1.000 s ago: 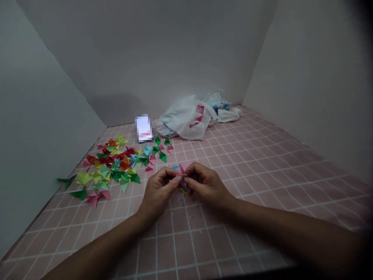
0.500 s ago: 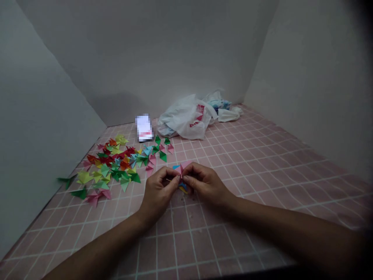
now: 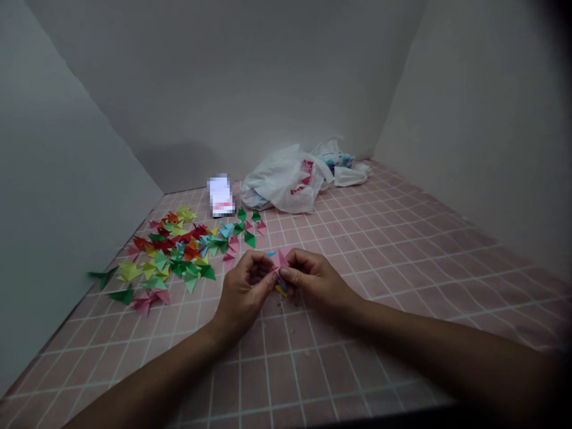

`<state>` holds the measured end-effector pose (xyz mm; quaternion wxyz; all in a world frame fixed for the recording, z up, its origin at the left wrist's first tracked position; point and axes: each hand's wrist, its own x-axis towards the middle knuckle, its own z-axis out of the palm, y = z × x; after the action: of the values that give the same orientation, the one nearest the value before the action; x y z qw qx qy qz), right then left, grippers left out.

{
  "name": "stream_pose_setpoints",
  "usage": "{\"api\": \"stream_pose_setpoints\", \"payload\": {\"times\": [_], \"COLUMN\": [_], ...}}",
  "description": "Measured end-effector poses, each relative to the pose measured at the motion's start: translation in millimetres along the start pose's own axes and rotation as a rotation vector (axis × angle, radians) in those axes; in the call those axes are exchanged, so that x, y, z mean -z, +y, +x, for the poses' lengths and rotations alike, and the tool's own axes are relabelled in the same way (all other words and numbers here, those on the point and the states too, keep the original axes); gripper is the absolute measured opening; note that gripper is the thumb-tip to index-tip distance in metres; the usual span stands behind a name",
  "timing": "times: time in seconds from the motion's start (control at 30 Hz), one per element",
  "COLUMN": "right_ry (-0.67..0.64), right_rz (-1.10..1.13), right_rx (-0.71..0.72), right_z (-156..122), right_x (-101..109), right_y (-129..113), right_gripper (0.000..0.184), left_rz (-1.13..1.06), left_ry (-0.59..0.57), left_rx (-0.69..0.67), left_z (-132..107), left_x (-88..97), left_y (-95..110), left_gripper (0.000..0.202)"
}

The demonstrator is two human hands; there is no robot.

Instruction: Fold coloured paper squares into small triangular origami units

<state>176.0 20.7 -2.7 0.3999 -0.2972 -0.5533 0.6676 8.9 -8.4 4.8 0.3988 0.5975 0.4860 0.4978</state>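
A small pink piece of folded origami paper point(image 3: 280, 258) is pinched between both hands at the middle of the head view. My left hand point(image 3: 245, 286) grips its left side with thumb and fingertips. My right hand point(image 3: 315, 279) pinches the right side, its fingers curled behind the paper. Bits of blue and yellow paper point(image 3: 282, 288) show below and behind the fingers; whether they are held or lie on the table I cannot tell. To the left lies a spread of folded paper cranes point(image 3: 179, 244) in red, orange, yellow, green, blue and pink.
A phone point(image 3: 221, 196) with a lit, blurred screen stands behind the paper cranes. White plastic bags point(image 3: 286, 179) with red print lie at the back near the wall. Pink-and-white checked cloth point(image 3: 402, 238) covers the table, with pale walls on three sides.
The pink paper has turned between my fingertips and shows a wider, pointed face. Less of the blue paper shows behind it. Both hands stay in nearly the same place.
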Motion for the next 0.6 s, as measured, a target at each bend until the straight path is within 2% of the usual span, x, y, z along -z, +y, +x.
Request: {"api": "stream_pose_setpoints", "payload": {"times": [0.17,0.33,0.47,0.6], "right_ry": [0.042,0.108,0.126,0.135], "right_rz": [0.096,0.151,0.179,0.205], "right_rx": [-0.014,-0.024,-0.011,0.006], "right_z": [-0.5,0.3,-1.1,-3.4], "right_x": [-0.1,-1.4,-4.5,-7.9], "right_y": [3.0,6.8,9.8,11.2], "right_gripper": [0.028,0.03,0.032,0.033], "left_rz": [0.018,0.024,0.024,0.119], "left_ry": [-0.061,-0.074,-0.058,-0.02], "left_rx": [0.005,-0.021,-0.053,-0.136], "left_z": [-1.4,-1.6,-2.8,-4.5], "left_x": [-1.3,-3.5,-7.4,-8.8], "left_y": [0.1,2.5,2.2,2.3], "left_gripper": [0.009,0.01,0.007,0.004]}}
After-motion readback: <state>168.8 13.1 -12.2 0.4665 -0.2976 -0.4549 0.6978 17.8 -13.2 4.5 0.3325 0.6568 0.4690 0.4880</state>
